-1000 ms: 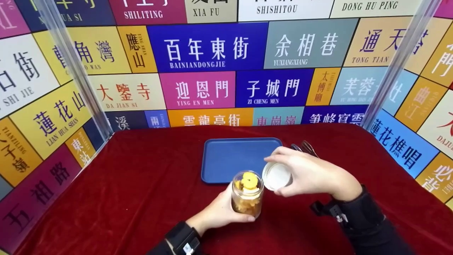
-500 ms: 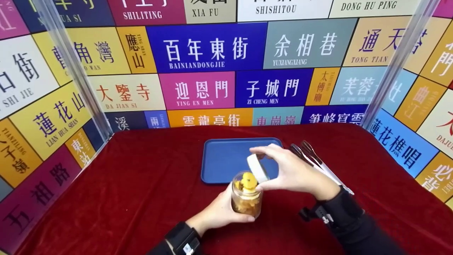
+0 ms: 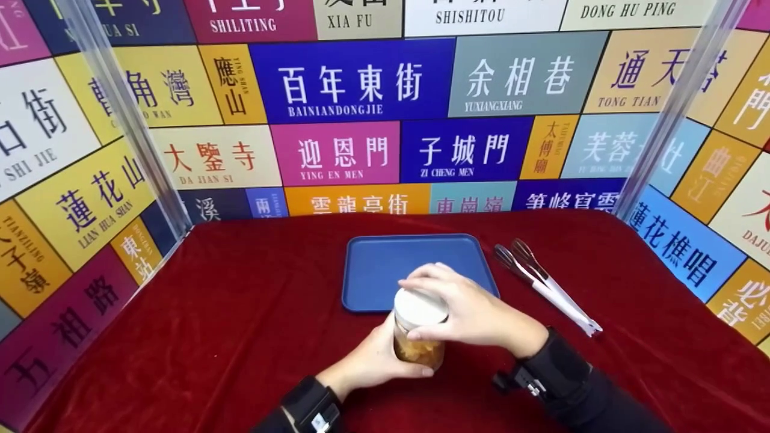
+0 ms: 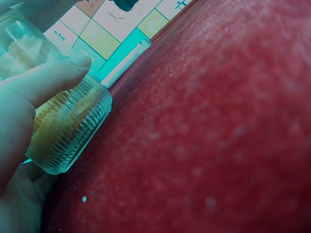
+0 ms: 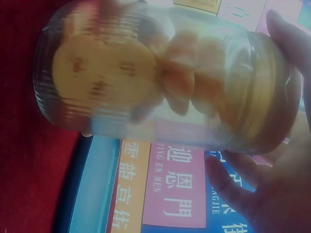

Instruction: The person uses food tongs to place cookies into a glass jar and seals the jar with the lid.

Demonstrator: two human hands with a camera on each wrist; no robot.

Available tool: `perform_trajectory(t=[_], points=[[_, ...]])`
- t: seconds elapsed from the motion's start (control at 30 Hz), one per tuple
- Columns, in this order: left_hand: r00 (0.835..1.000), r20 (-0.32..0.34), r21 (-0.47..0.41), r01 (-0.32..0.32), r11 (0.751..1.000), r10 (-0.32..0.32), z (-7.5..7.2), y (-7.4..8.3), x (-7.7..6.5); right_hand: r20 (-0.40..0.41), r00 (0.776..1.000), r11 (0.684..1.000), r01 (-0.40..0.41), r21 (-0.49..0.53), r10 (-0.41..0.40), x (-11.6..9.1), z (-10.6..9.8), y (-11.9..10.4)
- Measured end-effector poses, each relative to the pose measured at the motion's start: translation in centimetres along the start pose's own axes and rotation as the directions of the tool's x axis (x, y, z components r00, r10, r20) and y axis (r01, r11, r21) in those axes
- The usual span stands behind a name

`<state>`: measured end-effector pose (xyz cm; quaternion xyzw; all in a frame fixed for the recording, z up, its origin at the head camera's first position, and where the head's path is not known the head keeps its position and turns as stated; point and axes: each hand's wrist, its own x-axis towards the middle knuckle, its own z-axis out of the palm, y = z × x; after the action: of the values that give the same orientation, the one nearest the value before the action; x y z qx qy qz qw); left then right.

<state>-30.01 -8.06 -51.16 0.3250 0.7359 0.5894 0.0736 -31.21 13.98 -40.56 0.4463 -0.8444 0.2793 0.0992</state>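
Note:
A clear jar (image 3: 419, 352) stands in front of the tray, with yellow-brown pieces of food (image 5: 104, 75) inside, seen through its ribbed wall in both wrist views. My left hand (image 3: 373, 358) grips the jar low down, the thumb (image 4: 53, 80) lying across its front. On the jar's mouth sits a white lid (image 3: 421, 308). My right hand (image 3: 466, 310) holds that lid from the right, fingers over the far rim and thumb at the near rim. The lid now hides the jar's opening in the head view.
Behind the jar lies a blue tray (image 3: 373, 264), partly covered by the right hand in the head view. Tongs (image 3: 553, 291) with brown tips and white handles lie right of the tray. A red cloth (image 3: 240, 313) covers the table, with printed wall panels (image 3: 361, 78) around it.
My right hand has brought the lid leftward, turning it from facing sideways to flat on the jar's mouth. The tongs have come into full view. My left hand and the jar stay put.

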Motion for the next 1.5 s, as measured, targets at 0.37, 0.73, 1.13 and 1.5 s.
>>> perform_trajectory(t=[0.37, 0.73, 1.13, 1.5], points=[[1.000, -0.003, 0.024, -0.016, 1.000, 0.016, -0.1, -0.1, 0.1, 0.046, 0.999, 0.998, 0.018, 0.063, -0.021, 0.0, 0.2, 0.6], [1.000, -0.010, 0.009, 0.008, 1.000, -0.008, -0.1, -0.1, 0.0, 0.217, 0.976, 0.902, -0.099, 0.420, 0.006, -0.7, -1.6, 4.0], [1.000, -0.009, -0.015, -0.004, 1.000, 0.004, 0.0, 0.1, 0.0, 0.276, 0.958, 0.670, -0.156, 0.726, -0.077, -1.0, 0.4, 6.7], [1.000, -0.016, -0.001, 0.001, 1.000, -0.001, -0.1, 0.0, -0.1, 0.275, 0.961, 0.772, -0.167, 0.614, -0.011, -0.8, 0.3, 5.7]])
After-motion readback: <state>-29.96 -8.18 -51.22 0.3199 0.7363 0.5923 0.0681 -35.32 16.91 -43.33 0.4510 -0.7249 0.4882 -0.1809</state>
